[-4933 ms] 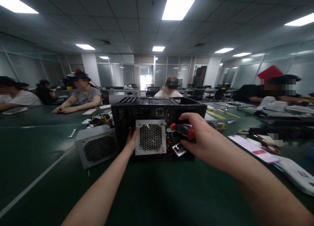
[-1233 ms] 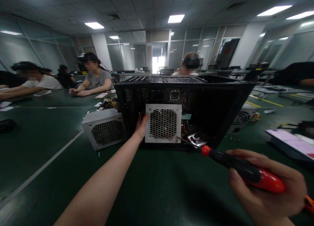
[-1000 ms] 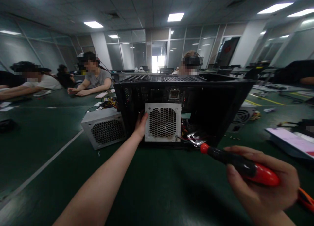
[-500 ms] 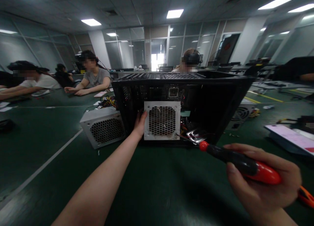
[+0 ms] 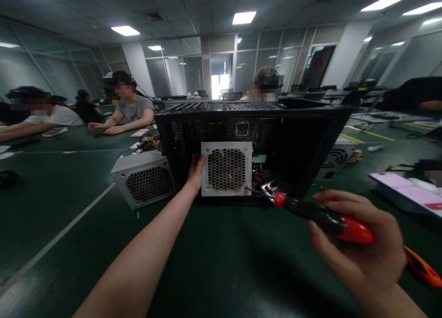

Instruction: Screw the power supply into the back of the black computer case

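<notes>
A black computer case [image 5: 312, 156] lies in front of me with its open side facing me. At its opening stands a grey power supply [image 5: 226, 169] with a honeycomb grille. My left hand [image 5: 195, 176] grips the power supply by its left edge; some of the fingers are hidden behind it. My right hand [image 5: 366, 235] is closed around the handle of a red and black screwdriver [image 5: 316, 213]. The thin shaft points left, and its tip is at the lower right corner of the power supply's face.
A second grey power supply [image 5: 141, 177] sits left of the case, with cables behind it. Another power supply [image 5: 334, 159] stands to the right. An orange-handled tool [image 5: 423, 267] and a pink sheet [image 5: 402, 189] lie at right. People [image 5: 129, 106] sit across the green table [image 5: 214, 262].
My right hand and the screwdriver handle have shifted left and slightly up. The tip remains at the power supply's lower right corner. My left hand keeps its grip; the view has shifted slightly.
</notes>
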Demonstrator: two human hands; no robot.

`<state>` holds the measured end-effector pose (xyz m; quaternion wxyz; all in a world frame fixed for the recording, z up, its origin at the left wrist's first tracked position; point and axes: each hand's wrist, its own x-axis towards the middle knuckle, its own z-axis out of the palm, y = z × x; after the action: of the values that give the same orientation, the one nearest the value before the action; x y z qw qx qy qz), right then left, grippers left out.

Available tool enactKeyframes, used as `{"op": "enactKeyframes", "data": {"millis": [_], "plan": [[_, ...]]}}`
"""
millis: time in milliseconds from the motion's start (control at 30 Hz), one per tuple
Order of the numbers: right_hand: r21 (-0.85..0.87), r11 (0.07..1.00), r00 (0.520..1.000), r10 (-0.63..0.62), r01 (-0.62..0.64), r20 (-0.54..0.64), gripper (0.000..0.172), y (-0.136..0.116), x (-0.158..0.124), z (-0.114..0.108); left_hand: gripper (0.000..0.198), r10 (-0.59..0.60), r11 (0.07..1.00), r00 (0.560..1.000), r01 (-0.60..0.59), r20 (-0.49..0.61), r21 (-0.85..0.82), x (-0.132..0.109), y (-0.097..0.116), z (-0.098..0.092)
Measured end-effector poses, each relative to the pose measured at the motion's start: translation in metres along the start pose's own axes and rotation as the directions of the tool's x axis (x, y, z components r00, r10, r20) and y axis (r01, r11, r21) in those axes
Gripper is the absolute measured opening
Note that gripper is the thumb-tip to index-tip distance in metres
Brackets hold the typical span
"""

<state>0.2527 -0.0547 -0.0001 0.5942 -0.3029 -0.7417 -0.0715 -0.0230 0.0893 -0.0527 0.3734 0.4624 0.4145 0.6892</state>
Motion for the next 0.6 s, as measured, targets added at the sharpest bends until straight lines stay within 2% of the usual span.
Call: {"op": "enactKeyframes", "data": {"millis": [67,167,267,467,600], "plan": [[-0.076,0.997,0.993,0.01,-0.001,0.116,0.034,-0.008,0.006,-0.006,0.056,0.012,1.0,1.0,-0.012,0.004,0.005,0.0,0.0,0.0],[-0.195,0.98,0.948,0.019,0.046,0.316,0.023,-0.026,0.018,-0.016,0.056,0.028,1.0,1.0,-0.028,-0.005,0.01,0.001,0.001,0.0],[-0.325,0.943,0.905,0.072,0.076,0.42,0.014,-0.041,0.029,-0.019,0.054,0.026,0.999,0.999,-0.026,-0.017,0.027,0.001,0.001,0.001],[-0.538,0.837,0.924,0.122,0.1,0.362,0.017,-0.05,0.037,-0.01,0.049,0.056,0.996,0.998,-0.055,-0.013,0.071,0.001,0.001,0.0],[-0.698,0.715,0.928,0.242,0.027,0.284,0.029,-0.05,0.037,-0.006,0.047,0.046,0.996,0.999,-0.044,-0.021,0.08,0.0,0.004,0.001]]}}
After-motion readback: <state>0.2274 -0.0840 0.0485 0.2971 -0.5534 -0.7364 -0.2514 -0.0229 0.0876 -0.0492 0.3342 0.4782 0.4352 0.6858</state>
